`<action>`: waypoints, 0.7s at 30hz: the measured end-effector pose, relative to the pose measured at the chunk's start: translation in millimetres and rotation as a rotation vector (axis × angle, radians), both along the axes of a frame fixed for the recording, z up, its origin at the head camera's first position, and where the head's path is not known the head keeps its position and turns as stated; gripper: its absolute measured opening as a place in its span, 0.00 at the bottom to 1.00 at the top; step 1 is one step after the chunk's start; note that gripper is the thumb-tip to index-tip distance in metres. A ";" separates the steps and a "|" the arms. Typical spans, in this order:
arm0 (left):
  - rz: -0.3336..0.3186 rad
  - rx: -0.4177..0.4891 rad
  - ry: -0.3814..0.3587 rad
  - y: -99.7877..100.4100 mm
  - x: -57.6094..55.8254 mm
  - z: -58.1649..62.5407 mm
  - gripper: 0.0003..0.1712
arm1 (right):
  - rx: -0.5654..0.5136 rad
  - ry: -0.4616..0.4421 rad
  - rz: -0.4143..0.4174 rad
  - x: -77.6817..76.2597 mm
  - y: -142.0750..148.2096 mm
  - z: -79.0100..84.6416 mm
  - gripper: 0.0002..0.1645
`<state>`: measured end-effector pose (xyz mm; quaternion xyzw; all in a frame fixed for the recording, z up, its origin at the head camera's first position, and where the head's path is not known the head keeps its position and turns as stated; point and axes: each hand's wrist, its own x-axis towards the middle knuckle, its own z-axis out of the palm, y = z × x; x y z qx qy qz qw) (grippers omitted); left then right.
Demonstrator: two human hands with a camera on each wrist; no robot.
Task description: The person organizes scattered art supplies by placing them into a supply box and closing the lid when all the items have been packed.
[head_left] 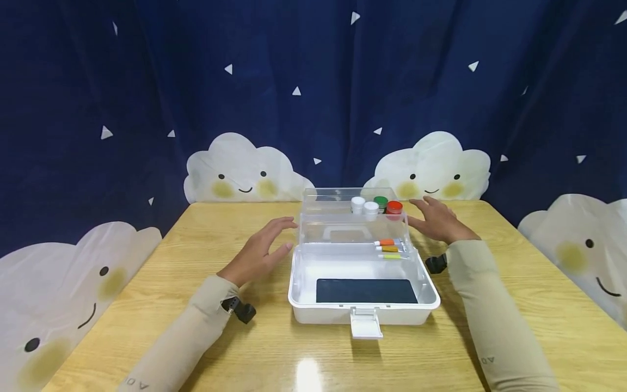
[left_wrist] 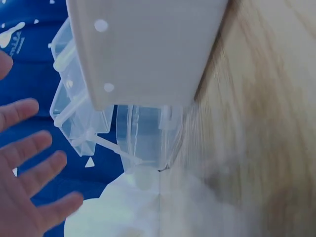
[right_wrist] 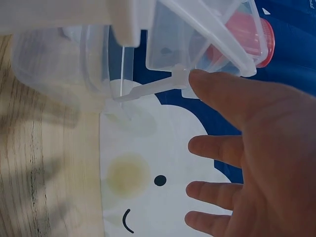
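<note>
A white storage box (head_left: 323,314) stands unlatched on the table, its clear tiered trays (head_left: 323,234) raised toward the back. Several paint jars, among them a red-lidded jar (head_left: 394,208) and a green-lidded jar (head_left: 380,202), sit in the upper tray. Paint tubes (head_left: 389,249) lie in the lower tray, and a dark flat rectangle (head_left: 366,291) is in the base. My left hand (head_left: 259,250) hovers left of the box, fingers spread, holding nothing. At the trays' right side is my right hand (head_left: 436,219), fingers extended; the right wrist view shows its thumb (right_wrist: 217,91) close to the tray arm, contact unclear.
The box's front latch (head_left: 366,325) hangs down over the wooden table (head_left: 235,348). A dark blue curtain (head_left: 274,49) with white clouds surrounds the table at the back and sides. Small cameras are strapped to both wrists.
</note>
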<state>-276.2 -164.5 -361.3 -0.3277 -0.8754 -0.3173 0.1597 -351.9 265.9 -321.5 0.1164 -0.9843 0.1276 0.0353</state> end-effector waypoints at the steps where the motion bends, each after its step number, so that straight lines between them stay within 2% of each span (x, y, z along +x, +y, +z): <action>1: 0.027 -0.014 0.012 0.1 -0.9 1.2 0.26 | 0.002 0.000 0.000 -0.1 0.6 0.6 0.48; 7: 0.181 -0.102 0.099 1.6 -10.5 8.2 0.29 | -0.008 -0.005 -0.012 0.2 2.5 4.2 0.49; 10: 0.250 -0.157 0.112 1.5 -17.9 9.5 0.32 | -0.014 -0.003 -0.010 -0.1 3.1 4.5 0.48; 15: 0.360 -0.241 0.062 1.2 -28.1 9.6 0.37 | -0.015 -0.012 0.013 -1.1 2.8 2.3 0.47; 21: 0.436 -0.303 -0.014 2.8 -37.6 10.0 0.41 | -0.030 -0.029 0.003 -1.4 1.9 1.4 0.47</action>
